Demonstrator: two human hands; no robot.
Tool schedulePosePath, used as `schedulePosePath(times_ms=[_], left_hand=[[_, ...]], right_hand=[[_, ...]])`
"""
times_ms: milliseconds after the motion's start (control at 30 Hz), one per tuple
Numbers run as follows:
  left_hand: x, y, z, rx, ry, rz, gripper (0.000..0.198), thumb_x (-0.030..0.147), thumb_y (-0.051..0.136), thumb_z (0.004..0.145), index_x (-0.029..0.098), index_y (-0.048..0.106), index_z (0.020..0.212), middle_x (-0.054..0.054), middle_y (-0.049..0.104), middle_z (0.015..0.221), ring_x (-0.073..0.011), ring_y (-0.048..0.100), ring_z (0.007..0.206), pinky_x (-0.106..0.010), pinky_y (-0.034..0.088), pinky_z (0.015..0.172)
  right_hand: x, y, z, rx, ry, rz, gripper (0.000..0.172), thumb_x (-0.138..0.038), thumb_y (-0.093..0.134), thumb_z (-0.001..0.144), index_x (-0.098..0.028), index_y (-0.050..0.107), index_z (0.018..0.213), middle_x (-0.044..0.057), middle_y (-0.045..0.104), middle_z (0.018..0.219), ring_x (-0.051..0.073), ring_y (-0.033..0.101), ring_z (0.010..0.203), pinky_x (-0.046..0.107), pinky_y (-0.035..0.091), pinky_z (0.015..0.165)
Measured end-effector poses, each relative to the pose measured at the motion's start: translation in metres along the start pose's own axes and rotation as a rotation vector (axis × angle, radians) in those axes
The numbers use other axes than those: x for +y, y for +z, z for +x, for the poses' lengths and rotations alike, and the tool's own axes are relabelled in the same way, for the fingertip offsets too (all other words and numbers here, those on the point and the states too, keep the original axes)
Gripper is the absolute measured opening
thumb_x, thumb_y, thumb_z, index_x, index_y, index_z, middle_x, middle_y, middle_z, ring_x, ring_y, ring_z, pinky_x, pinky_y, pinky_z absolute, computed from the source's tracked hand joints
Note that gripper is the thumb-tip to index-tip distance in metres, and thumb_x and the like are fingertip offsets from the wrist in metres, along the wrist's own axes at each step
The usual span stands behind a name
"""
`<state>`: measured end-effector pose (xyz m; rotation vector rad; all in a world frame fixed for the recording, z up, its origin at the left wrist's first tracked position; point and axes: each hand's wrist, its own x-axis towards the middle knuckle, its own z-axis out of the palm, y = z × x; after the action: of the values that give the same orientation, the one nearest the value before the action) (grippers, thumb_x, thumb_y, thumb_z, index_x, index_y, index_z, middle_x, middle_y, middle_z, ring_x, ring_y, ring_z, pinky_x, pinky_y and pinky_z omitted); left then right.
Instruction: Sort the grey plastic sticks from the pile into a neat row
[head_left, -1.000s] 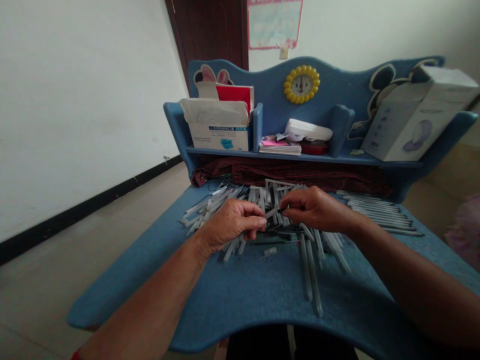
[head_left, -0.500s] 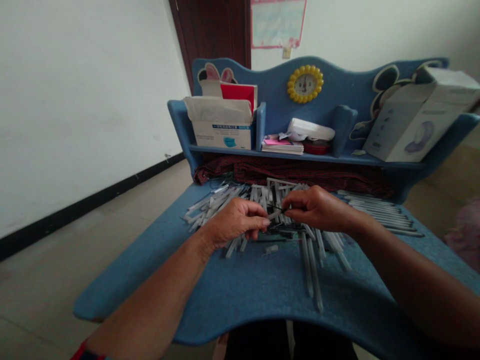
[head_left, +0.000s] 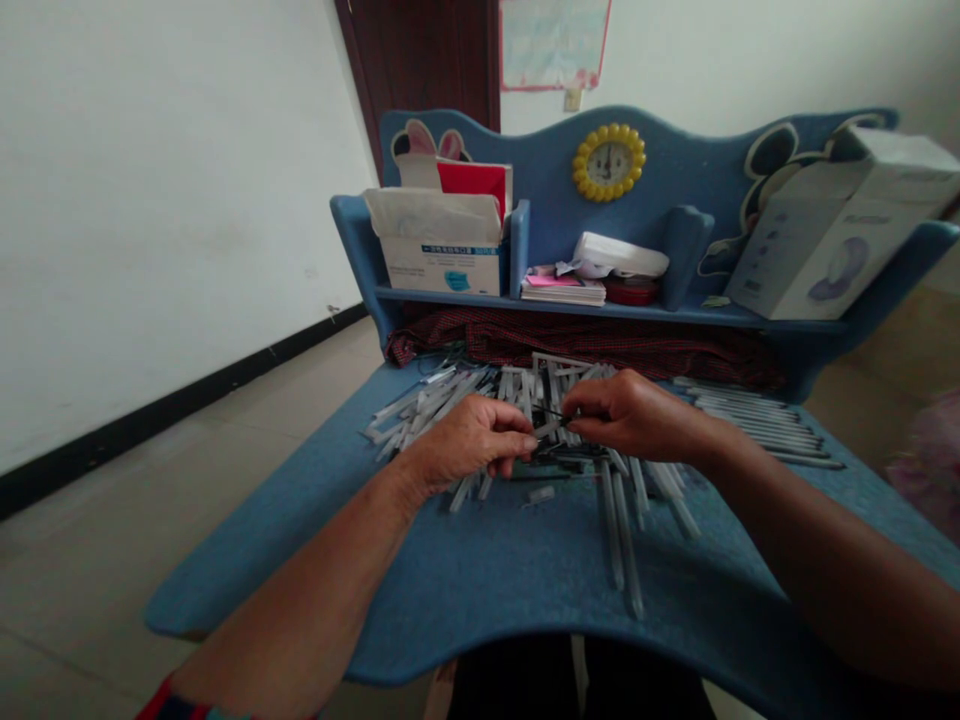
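Observation:
Over a heap of translucent plastic strips (head_left: 427,405) on the blue desk (head_left: 450,590), my two hands nearly meet. My left hand (head_left: 487,440) pinches a short translucent piece (head_left: 548,429) between thumb and fingers. The fingers of my right hand (head_left: 611,410) are closed on a thin dark stick (head_left: 556,413) at that piece's right end. Below the hands lies a small clear piece (head_left: 541,494). Two long clear tubes (head_left: 620,530) point toward the desk's front edge. A row of slim grey sticks (head_left: 757,425) lies at the right.
Behind the heap, a dark red checked cloth (head_left: 585,345) is bunched under the shelf (head_left: 450,298). The shelf holds a mask box (head_left: 442,260), a stack of papers (head_left: 562,292) and a large white box (head_left: 840,240). A yellow clock (head_left: 608,162) is above.
The view has shifted slightly. Both hands keep nearly the same position and grip.

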<state>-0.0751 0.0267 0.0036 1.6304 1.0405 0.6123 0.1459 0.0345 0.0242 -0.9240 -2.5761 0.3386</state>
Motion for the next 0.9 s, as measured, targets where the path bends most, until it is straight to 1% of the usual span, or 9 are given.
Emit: schedulePosePath(times_ms=[167, 300, 467, 567, 700, 800, 900], left_hand=[[-0.001, 0.000, 0.001, -0.015, -0.002, 0.033, 0.012, 0.023, 0.065, 0.071, 0.012, 0.066, 0.075, 0.001, 0.062, 0.064, -0.0060, 0.051, 0.045, -0.017, 0.038, 0.042], [-0.001, -0.001, 0.001, -0.053, -0.009, 0.052, 0.012, 0.024, 0.065, 0.072, 0.012, 0.066, 0.075, 0.002, 0.060, 0.062, -0.0063, 0.051, 0.046, -0.017, 0.038, 0.044], [-0.003, 0.000, 0.001, -0.070, -0.016, 0.067, 0.012, 0.024, 0.065, 0.072, 0.012, 0.065, 0.075, 0.002, 0.060, 0.061, -0.0066, 0.051, 0.046, -0.018, 0.038, 0.045], [-0.003, 0.000, 0.001, -0.076, -0.012, 0.074, 0.011, 0.023, 0.064, 0.072, 0.012, 0.066, 0.075, 0.002, 0.060, 0.060, -0.0063, 0.051, 0.046, -0.018, 0.038, 0.045], [0.000, 0.001, -0.001, -0.082, -0.003, 0.068, 0.010, 0.021, 0.064, 0.072, 0.011, 0.065, 0.073, 0.002, 0.059, 0.059, -0.0059, 0.051, 0.045, -0.017, 0.039, 0.044], [0.004, 0.002, -0.004, -0.061, -0.006, 0.021, 0.011, 0.021, 0.063, 0.073, 0.011, 0.064, 0.073, 0.001, 0.061, 0.060, -0.0058, 0.051, 0.044, -0.016, 0.039, 0.043], [0.006, 0.002, -0.006, -0.036, 0.010, -0.054, 0.013, 0.023, 0.063, 0.074, 0.010, 0.064, 0.076, -0.001, 0.064, 0.065, -0.0053, 0.051, 0.045, -0.016, 0.039, 0.043]], right_hand=[[-0.006, -0.002, -0.001, -0.039, 0.016, -0.103, 0.010, -0.018, 0.049, 0.081, -0.016, 0.059, 0.080, -0.003, 0.048, 0.062, 0.007, 0.040, 0.055, 0.021, 0.026, 0.054], [-0.013, -0.004, -0.001, -0.074, 0.029, -0.166, 0.010, -0.018, 0.048, 0.082, -0.016, 0.057, 0.077, -0.002, 0.045, 0.060, 0.007, 0.037, 0.053, 0.022, 0.025, 0.054], [-0.019, -0.003, 0.000, -0.114, 0.049, -0.216, 0.010, -0.016, 0.048, 0.080, -0.017, 0.055, 0.074, -0.003, 0.042, 0.057, 0.007, 0.033, 0.051, 0.023, 0.023, 0.053], [-0.019, -0.003, 0.000, -0.114, 0.041, -0.197, 0.010, -0.016, 0.048, 0.080, -0.016, 0.055, 0.073, -0.004, 0.041, 0.056, 0.007, 0.033, 0.051, 0.023, 0.024, 0.053], [-0.012, -0.001, -0.001, -0.083, 0.015, -0.033, 0.008, -0.014, 0.050, 0.078, -0.016, 0.056, 0.073, -0.004, 0.044, 0.058, 0.006, 0.038, 0.051, 0.021, 0.027, 0.051], [-0.006, 0.002, -0.001, -0.068, 0.109, 0.232, 0.005, -0.017, 0.052, 0.079, -0.016, 0.057, 0.079, -0.004, 0.049, 0.059, 0.006, 0.045, 0.050, 0.019, 0.031, 0.048], [-0.002, 0.006, 0.000, -0.047, 0.215, 0.530, 0.010, -0.022, 0.054, 0.080, -0.015, 0.056, 0.086, -0.003, 0.055, 0.062, 0.009, 0.054, 0.050, 0.019, 0.039, 0.047]])
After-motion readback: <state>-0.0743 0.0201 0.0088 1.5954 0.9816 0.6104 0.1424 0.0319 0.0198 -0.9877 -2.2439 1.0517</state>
